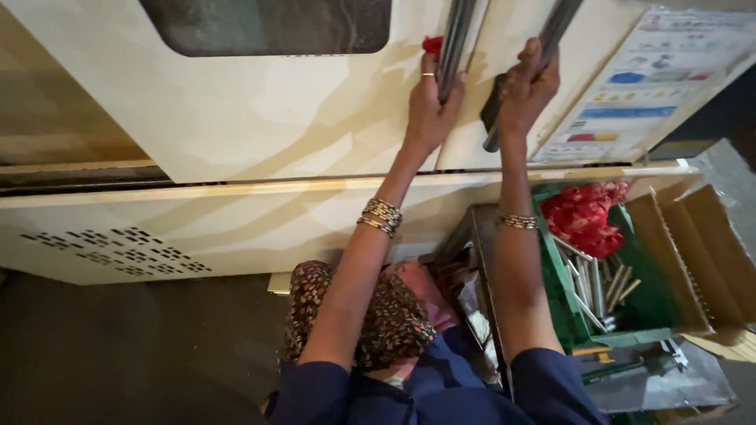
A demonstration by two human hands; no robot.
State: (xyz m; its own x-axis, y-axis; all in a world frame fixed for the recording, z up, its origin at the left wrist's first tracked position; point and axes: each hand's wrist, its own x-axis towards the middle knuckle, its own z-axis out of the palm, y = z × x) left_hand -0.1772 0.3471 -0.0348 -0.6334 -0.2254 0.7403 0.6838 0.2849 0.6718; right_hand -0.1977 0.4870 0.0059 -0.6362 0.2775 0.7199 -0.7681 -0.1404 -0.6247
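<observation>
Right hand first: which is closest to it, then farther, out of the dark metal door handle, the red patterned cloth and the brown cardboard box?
1. Dark metal door handle: gripped by the right hand.
2. Red patterned cloth: below, in the green crate.
3. Brown cardboard box: farthest, lower right.

Glossy metal handles, smooth cream-painted doors

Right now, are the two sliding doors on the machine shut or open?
Shut, or nearly: the two cream doors meet at a narrow seam with no gap, the left hand and right hand each gripping a metal handle.
</observation>
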